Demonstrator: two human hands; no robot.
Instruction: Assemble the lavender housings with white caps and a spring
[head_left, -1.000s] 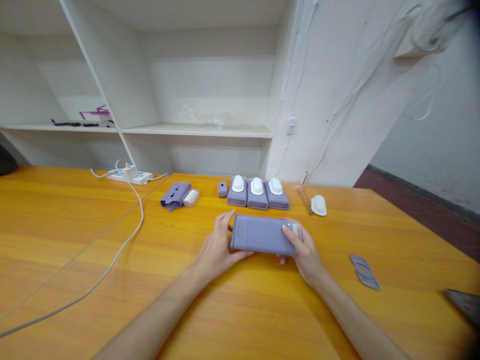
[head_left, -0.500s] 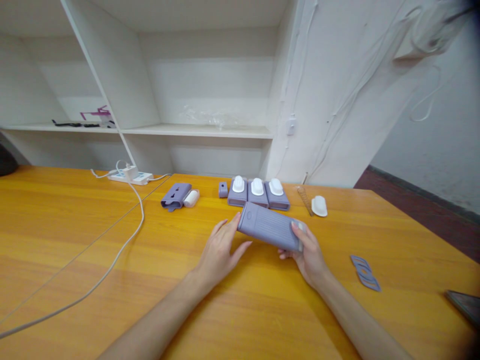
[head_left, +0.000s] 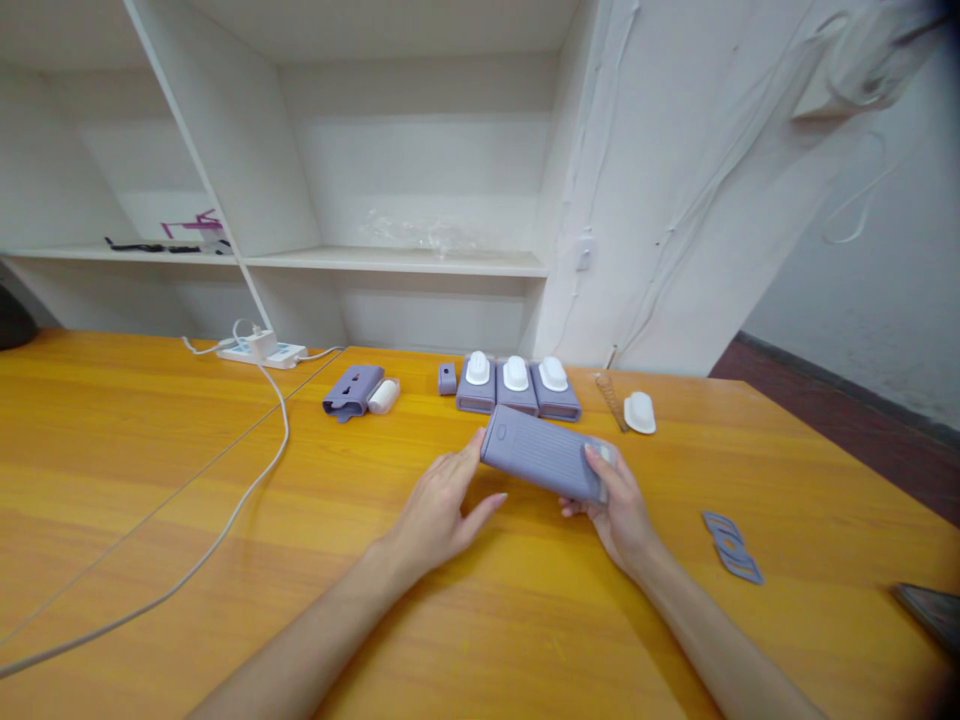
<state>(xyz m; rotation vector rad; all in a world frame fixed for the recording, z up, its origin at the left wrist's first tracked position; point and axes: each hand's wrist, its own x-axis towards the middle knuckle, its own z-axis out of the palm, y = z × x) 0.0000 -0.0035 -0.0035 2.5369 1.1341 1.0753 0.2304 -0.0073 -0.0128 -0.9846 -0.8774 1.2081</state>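
A long purple-grey plastic casing (head_left: 541, 456) with a ribbed face and a small oval mark is held just above the table, slightly tilted. My right hand (head_left: 621, 510) is closed around its right end, thumb on top, where a pale translucent piece (head_left: 606, 455) shows. At the other end, my left hand (head_left: 442, 505) touches the casing's edge with stretched fingertips, its thumb spread apart below. Behind the casing stand three purple blocks (head_left: 516, 402) in a row, each topped by a white oval cap (head_left: 515, 374). The casing's underside is hidden.
A small purple block (head_left: 447, 379), a purple housing (head_left: 354, 390) and a white roller-like piece (head_left: 384, 396) lie to the left. On the right are a spring (head_left: 611, 402), a loose white cap (head_left: 639, 412) and flat purple frames (head_left: 733, 547). A cable (head_left: 247, 510) crosses the table from a power strip (head_left: 262, 352).
The casing and my left hand have shifted very slightly to the right. My right hand keeps its hold, and the things on the table have stayed put.
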